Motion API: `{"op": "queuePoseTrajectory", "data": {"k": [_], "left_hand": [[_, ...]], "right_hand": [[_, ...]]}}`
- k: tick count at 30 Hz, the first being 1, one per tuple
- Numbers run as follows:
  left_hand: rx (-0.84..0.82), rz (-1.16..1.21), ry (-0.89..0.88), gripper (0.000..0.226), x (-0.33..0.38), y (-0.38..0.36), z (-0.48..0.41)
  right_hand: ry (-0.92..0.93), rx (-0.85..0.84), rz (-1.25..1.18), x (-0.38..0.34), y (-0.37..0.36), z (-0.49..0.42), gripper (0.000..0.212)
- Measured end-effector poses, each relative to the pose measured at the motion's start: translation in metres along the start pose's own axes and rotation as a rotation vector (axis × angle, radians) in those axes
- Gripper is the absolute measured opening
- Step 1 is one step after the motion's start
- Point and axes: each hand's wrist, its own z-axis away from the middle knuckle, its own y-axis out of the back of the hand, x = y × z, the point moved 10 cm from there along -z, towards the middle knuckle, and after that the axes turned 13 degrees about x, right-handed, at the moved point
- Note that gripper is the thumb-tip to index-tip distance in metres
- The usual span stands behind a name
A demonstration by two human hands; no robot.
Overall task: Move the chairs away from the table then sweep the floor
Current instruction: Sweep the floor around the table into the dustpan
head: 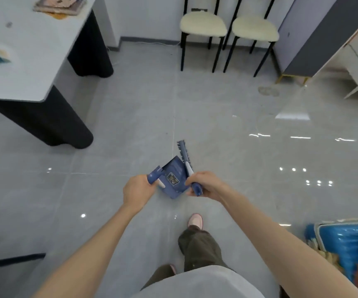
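A blue handle (155, 174) is held tight in the left grip (138, 191), with the fingers curled round it. A second blue handle (195, 188) is held in the right grip (203, 183), and the fingers are curled round that one too. A white part is seen on each handle, just past the fingers. A blue dustpan (173, 179) is seen between the two grips, low down over the grey floor (216, 125). A strip of blue teeth (182, 149) sticks out past the dustpan, on the far side of the right grip. It cannot be told if the dustpan touches the floor. A pink shoe (195, 220) is seen on the floor below the grips. A blue suitcase (341, 244) is seen at the bottom right. The bench (23, 67), with a white top and black legs, is seen at the upper left, and a few blurry things are laid on it. The first chair (203, 24) and the second chair (255, 29) are set side by side at the far wall, well apart from the bench. A grey cabinet (302, 39) is seen just to the right of them.
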Motion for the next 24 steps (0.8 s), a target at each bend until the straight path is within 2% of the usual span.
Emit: {"op": "queuePoseTrajectory", "data": {"k": [6,12,24], "left_hand": [[-0.003,-0.008,0.153,0.03,-0.029,0.005,-0.088],[0.003,0.055,0.4,0.039,-0.054,0.019,-0.163],[0.079,0.087,0.518,0.035,-0.086,0.05,-0.274]], "right_hand": [[0.061,-0.044,0.133,-0.082,-0.047,-0.069,0.019],[0.073,-0.101,0.24,-0.169,-0.082,-0.132,0.028],[0.138,-0.134,0.344,-0.274,-0.156,-0.219,0.036]]}}
